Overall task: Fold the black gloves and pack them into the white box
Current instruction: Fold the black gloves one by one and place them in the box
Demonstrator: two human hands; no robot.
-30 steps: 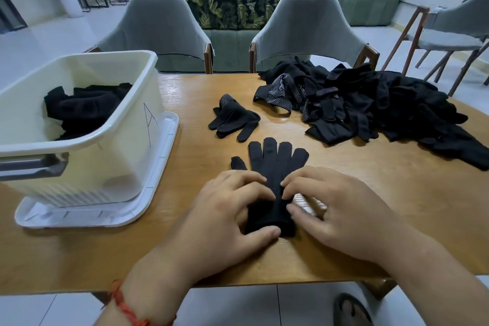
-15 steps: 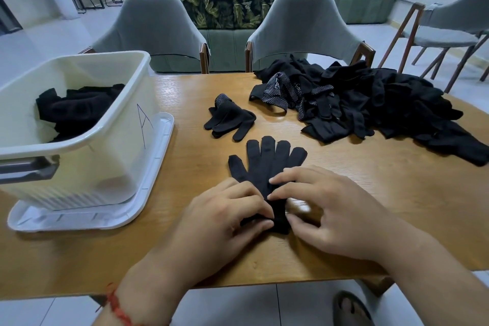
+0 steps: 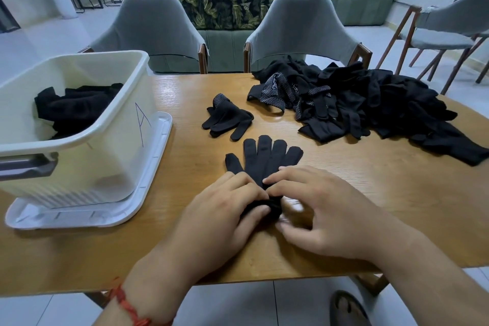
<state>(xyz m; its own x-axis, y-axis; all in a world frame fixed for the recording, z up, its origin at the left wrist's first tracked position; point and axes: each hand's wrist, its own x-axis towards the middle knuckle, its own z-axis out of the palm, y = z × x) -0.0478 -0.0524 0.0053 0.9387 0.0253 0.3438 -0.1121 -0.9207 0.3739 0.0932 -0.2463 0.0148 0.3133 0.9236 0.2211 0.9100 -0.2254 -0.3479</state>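
A black glove lies flat on the wooden table, fingers pointing away from me. Its cuff end is rolled up into a small bunch between my hands. My left hand pinches the roll from the left, thumb under it. My right hand grips it from the right, fingertips on top. A second loose black glove lies crumpled just beyond. The white box stands at the left on its lid and holds folded black gloves.
A big heap of black gloves covers the table's far right. Two grey chairs stand behind the far edge, a third at the right. The box lid juts out toward the middle.
Both hands have rolled the glove's cuff forward, so the flat part has grown shorter and the roll sits farther from the table's near edge.
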